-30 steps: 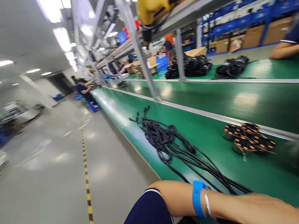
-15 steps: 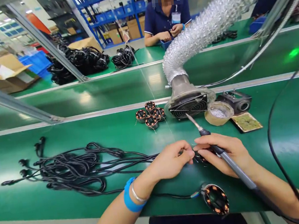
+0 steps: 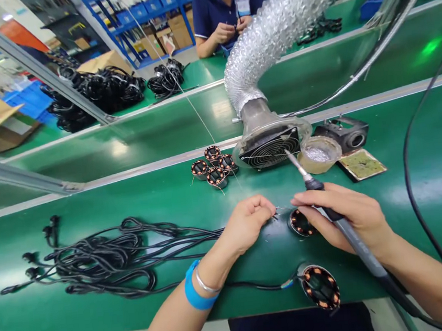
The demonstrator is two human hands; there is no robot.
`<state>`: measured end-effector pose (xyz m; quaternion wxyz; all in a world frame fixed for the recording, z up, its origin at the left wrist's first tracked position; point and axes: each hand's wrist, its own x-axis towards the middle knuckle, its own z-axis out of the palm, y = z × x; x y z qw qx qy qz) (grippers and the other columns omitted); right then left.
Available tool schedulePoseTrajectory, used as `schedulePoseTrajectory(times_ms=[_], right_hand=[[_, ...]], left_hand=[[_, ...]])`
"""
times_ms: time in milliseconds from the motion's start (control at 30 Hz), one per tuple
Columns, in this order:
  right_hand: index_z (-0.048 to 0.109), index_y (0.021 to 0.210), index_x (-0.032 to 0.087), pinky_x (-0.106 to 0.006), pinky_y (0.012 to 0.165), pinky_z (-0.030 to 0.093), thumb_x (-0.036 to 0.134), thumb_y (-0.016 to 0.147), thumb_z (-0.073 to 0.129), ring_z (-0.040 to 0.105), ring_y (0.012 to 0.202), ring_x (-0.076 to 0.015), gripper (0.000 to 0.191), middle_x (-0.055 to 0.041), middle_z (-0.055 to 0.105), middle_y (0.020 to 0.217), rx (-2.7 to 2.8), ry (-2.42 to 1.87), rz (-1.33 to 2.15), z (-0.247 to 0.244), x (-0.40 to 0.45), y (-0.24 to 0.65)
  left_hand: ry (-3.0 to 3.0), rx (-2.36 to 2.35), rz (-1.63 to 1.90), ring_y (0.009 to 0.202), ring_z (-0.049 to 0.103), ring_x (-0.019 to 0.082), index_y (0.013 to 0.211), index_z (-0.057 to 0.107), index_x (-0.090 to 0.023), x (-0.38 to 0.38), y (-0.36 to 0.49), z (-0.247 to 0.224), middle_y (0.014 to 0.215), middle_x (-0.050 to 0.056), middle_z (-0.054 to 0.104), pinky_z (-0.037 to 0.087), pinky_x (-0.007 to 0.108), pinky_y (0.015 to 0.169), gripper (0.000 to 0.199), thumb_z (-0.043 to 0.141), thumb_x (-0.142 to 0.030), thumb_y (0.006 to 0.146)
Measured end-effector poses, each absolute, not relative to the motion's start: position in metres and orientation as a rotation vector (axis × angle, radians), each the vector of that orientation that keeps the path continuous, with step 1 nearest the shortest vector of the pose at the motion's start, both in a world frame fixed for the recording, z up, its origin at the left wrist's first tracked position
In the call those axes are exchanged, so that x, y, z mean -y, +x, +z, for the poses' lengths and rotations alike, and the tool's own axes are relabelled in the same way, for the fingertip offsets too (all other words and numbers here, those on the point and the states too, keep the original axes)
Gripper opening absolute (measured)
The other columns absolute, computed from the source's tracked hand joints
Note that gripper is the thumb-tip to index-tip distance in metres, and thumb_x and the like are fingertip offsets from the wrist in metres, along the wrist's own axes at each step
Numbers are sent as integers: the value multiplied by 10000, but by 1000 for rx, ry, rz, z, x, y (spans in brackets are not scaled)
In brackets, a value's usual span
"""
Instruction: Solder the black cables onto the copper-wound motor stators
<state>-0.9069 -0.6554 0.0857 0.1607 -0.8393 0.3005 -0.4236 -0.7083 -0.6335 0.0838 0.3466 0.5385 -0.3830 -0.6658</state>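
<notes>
My left hand (image 3: 250,220) pinches thin wire ends at the tip of a black cable. My right hand (image 3: 344,213) has a soldering iron (image 3: 353,243) lying across it, tip pointing up and left, while its thumb and forefinger close near a thin wire. Partly behind those fingers is a copper-wound stator (image 3: 301,224). Nearer the table's front edge, a second stator (image 3: 320,286) is joined to a black cable with coloured wires. A bundle of black cables (image 3: 96,257) runs from the left toward my left hand.
Several small stators (image 3: 214,169) sit together at centre. Behind my right hand are a fume hood (image 3: 270,147) on a silver duct, a tub (image 3: 318,155), an iron stand (image 3: 346,134) and a sponge (image 3: 362,164). Across the bench, a person (image 3: 229,14) handles something small.
My hands have moved slightly apart, uncovering more of the stator between them. The view has shifted a little, and the person across has raised their hands.
</notes>
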Motion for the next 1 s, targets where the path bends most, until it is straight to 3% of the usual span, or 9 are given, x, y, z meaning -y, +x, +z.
schedulePoseTrajectory(times_ms=[300, 567, 767, 900, 1000], right_hand=[[563, 1199, 192, -298, 711, 461, 115, 928, 547, 521, 742, -169, 282, -33, 627, 810, -700, -2544, -1003, 65, 665, -893], [530, 1125, 216, -263, 645, 427, 64, 930, 485, 444, 693, -147, 252, -10, 591, 783, -549, -2433, -1009, 62, 670, -900], [562, 1210, 240, -306, 652, 488, 53, 903, 529, 560, 700, -146, 360, -34, 694, 915, -667, -2478, -1068, 70, 662, -909], [568, 1316, 275, -297, 610, 508, 62, 887, 579, 625, 710, -155, 480, -10, 688, 840, -950, -2283, -1212, 87, 644, -916], [636, 1265, 274, -322, 591, 501, 125, 874, 607, 618, 716, -176, 420, -31, 677, 858, -1011, -2160, -1346, 96, 632, -917]], left_hand=[[1414, 919, -1761, 408, 195, 31, 687, 497, -183, 630, -701, 80, 477, -118, 310, 144, 216, 449, 214, 616, -359, 716], [1410, 906, -1803, 408, 189, 31, 696, 496, -183, 631, -702, 77, 474, -119, 306, 123, 222, 444, 265, 641, -405, 712], [1412, 989, -1741, 434, 230, 45, 702, 521, -180, 634, -706, 76, 484, -109, 299, 187, 213, 476, 192, 602, -353, 727], [1427, 1056, -1701, 450, 284, 52, 697, 542, -174, 638, -707, 74, 510, -91, 377, 238, 210, 489, 145, 570, -317, 702], [1428, 1105, -1692, 470, 311, 54, 704, 556, -167, 639, -706, 72, 546, -75, 441, 268, 211, 503, 157, 567, -323, 705]])
